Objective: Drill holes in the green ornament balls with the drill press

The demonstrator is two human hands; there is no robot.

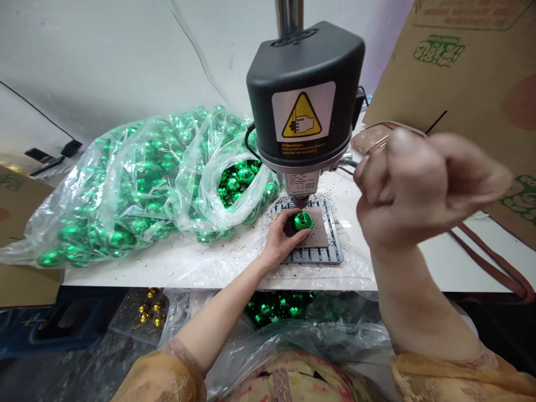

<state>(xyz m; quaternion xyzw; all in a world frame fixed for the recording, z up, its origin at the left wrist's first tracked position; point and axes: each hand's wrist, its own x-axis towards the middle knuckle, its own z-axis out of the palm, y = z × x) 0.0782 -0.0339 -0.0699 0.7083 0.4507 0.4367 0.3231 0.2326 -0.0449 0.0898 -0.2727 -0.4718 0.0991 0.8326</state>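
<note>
Green faceted ball point(303, 222) sat on a brown board point(320, 230) over the slotted metal base point(310, 258) of a black drill press point(299, 58), directly below its chuck point(300, 202), near the middle of the white desk point(355, 245). The left hand point(280, 237) was clamped on the ball, thumb on the near side and fingers on the far side. The right hand point(404, 192) was raised to the right, fingers curled; I could not tell whether it gripped a lever.

Good work here probably called for a steady ball, its top centred under the bit, with fingertips low on its sides and well away from the metal. Slow, even pressure would likely have suited the shell, which looked thin.

A warning sticker point(304, 111) on the press showed a hand in a yellow triangle above the word "Attention:"; the lines underneath were too small to read surely. Green and reddish printing on the carton point(460, 106) at right was not legible.
</note>
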